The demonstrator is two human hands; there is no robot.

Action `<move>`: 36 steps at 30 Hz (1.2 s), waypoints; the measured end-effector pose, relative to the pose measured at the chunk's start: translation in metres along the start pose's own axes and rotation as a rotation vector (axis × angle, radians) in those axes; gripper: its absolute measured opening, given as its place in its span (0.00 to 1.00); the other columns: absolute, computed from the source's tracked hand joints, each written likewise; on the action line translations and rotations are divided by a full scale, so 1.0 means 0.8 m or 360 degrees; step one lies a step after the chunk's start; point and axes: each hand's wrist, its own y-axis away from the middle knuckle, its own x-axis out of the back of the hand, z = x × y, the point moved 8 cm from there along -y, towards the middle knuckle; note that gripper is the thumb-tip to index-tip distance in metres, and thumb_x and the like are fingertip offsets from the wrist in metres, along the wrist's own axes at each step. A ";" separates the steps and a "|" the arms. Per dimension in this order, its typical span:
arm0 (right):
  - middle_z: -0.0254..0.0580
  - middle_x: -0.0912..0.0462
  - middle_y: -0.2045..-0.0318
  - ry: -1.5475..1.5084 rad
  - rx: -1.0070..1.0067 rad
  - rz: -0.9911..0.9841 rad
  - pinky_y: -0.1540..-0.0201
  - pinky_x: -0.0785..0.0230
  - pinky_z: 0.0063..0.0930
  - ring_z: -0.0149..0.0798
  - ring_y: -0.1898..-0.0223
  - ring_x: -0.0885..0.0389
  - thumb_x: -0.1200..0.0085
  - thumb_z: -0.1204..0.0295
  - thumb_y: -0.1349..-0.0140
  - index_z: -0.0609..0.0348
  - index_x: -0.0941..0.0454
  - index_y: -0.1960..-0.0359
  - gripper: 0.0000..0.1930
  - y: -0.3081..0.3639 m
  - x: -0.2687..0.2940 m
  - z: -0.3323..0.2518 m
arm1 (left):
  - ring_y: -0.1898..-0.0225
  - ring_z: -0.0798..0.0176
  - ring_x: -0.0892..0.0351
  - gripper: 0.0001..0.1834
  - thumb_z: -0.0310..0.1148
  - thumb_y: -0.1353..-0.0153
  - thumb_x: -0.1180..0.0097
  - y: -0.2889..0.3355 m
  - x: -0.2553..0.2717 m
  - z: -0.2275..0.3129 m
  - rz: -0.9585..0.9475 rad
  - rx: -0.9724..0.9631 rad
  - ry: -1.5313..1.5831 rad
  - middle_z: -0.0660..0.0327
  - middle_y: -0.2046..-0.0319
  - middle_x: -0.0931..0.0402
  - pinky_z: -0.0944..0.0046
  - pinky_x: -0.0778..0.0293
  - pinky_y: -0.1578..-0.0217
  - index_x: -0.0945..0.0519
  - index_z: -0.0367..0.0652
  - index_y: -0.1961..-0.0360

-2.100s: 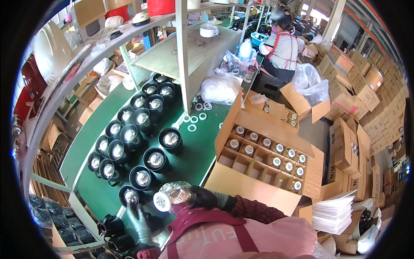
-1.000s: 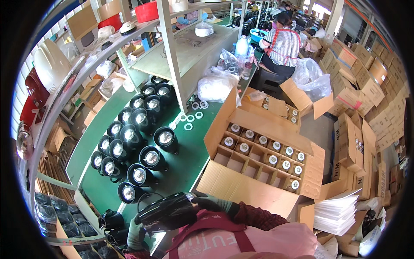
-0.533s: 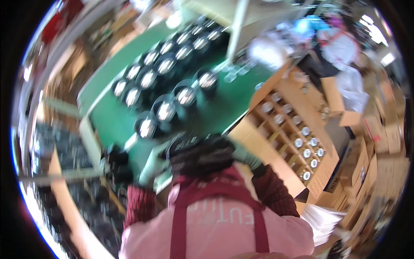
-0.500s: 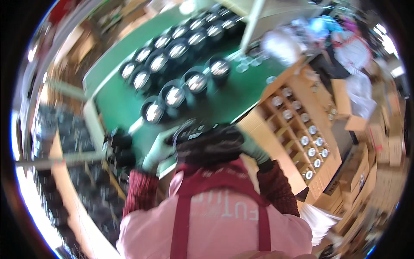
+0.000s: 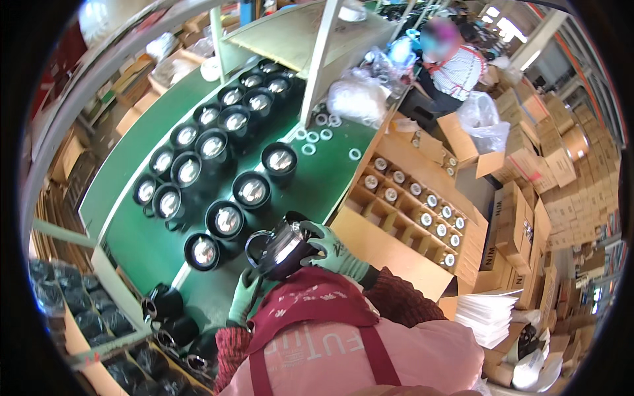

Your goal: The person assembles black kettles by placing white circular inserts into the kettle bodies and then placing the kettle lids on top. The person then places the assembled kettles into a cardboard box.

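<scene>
Our right hand [image 5: 335, 253] grips the black jug [image 5: 288, 247] above the near edge of the bench [image 5: 316, 191], and we best steady its lower end with our left hand [image 5: 245, 295], its grasp unclear.

Green tabletop [image 5: 314, 188] is lying open between a row of black pots [image 5: 251, 190] at left and a divided carton [image 5: 396, 257] at right. A shelf post [image 5: 322, 63] is blocking the far side; a held pot [image 5: 284, 249] is filling the near.

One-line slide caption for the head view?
Gloved right grip on a black handled container, left grip next to it, by a green bench and divided carton.
</scene>
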 end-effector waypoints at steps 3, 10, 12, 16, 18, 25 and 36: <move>0.57 0.36 0.32 0.0803 -0.0036 0.0115 0.30 0.41 0.52 0.61 0.30 0.40 0.26 0.62 0.53 0.55 0.17 0.57 0.22 -0.021 -0.001 0.052 | 0.54 0.64 0.19 0.28 0.33 0.36 0.34 -0.006 0.063 -0.049 0.0349 -0.0288 -0.0618 0.56 0.51 0.19 0.64 0.22 0.52 0.28 0.38 0.37; 0.50 0.35 0.31 0.1507 -0.0047 0.0054 0.34 0.41 0.56 0.63 0.31 0.39 0.40 0.62 0.41 0.51 0.21 0.51 0.17 -0.072 -0.086 0.167 | 0.53 0.59 0.16 0.29 0.36 0.39 0.32 0.015 0.047 -0.033 0.0111 -0.0215 -0.0872 0.51 0.51 0.17 0.61 0.22 0.50 0.26 0.35 0.39; 0.50 0.38 0.29 0.1510 -0.0082 -0.0108 0.32 0.42 0.55 0.61 0.31 0.39 0.45 0.61 0.37 0.51 0.25 0.41 0.23 -0.075 -0.099 0.155 | 0.52 0.59 0.16 0.30 0.36 0.38 0.32 0.014 0.035 -0.026 0.0058 -0.0172 -0.0908 0.52 0.50 0.17 0.61 0.22 0.49 0.26 0.37 0.37; 0.49 0.33 0.35 0.0874 0.0053 0.0362 0.33 0.40 0.52 0.58 0.33 0.37 0.40 0.64 0.40 0.52 0.26 0.39 0.26 -0.030 -0.053 0.106 | 0.49 0.62 0.18 0.28 0.32 0.35 0.35 0.015 0.021 -0.034 -0.0096 -0.0164 -0.0772 0.52 0.48 0.18 0.62 0.23 0.47 0.28 0.35 0.36; 0.46 0.28 0.39 0.0604 0.0072 0.0633 0.35 0.36 0.48 0.52 0.36 0.32 0.37 0.68 0.43 0.50 0.26 0.41 0.26 0.010 0.005 0.095 | 0.47 0.61 0.18 0.29 0.33 0.35 0.35 0.008 0.017 -0.044 -0.0119 -0.0058 -0.0788 0.52 0.46 0.19 0.62 0.24 0.45 0.28 0.35 0.35; 0.55 0.22 0.48 0.1400 -0.1391 0.1805 0.38 0.35 0.48 0.57 0.42 0.28 0.36 0.61 0.45 0.60 0.24 0.42 0.29 0.400 0.215 0.345 | 0.51 0.55 0.16 0.32 0.37 0.41 0.32 0.003 -0.026 0.009 -0.0246 -0.0171 -0.1272 0.49 0.50 0.17 0.58 0.21 0.48 0.25 0.35 0.38; 0.45 0.25 0.48 0.1136 -0.3035 0.0802 0.45 0.32 0.53 0.54 0.43 0.31 0.40 0.49 0.40 0.38 0.28 0.35 0.30 0.632 0.236 0.429 | 0.48 0.54 0.17 0.32 0.44 0.39 0.33 0.002 -0.085 0.026 -0.0703 -0.0011 -0.1595 0.48 0.48 0.18 0.57 0.24 0.45 0.24 0.40 0.38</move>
